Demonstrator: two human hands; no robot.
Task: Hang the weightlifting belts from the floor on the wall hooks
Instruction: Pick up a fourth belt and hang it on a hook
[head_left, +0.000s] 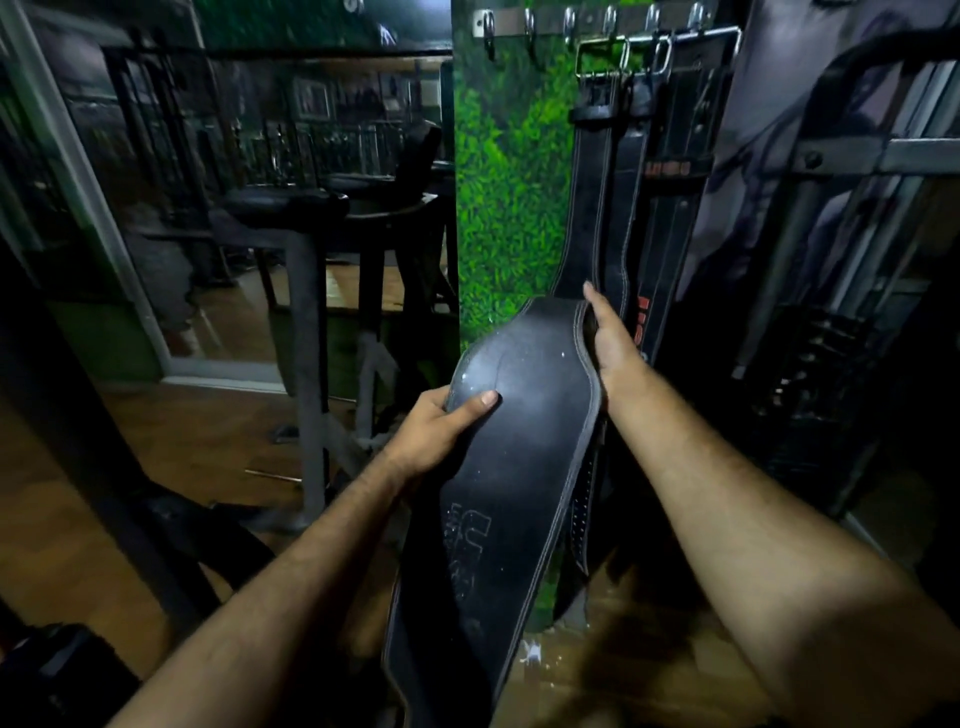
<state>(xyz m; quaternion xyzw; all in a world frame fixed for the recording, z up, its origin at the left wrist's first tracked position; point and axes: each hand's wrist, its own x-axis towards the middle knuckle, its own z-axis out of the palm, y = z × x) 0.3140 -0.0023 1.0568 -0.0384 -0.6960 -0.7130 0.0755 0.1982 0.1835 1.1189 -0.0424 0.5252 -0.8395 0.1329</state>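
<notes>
Head view: a black belt (524, 415) hangs from the hook rail (587, 23) on the green wall (509, 208), its wide part lifted outward. Left hand (441, 421) clasps the belt's left edge, thumb across the face. Right hand (613, 343) closes around its right edge, fingers behind. A second belt (660, 208) hangs just beside it. Wooden floor (104, 467) below.

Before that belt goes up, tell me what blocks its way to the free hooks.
Nothing visible. The belt, held by both hands, sits below the free hooks; only green wall lies between. Hung belts occupy the right hooks.
</notes>
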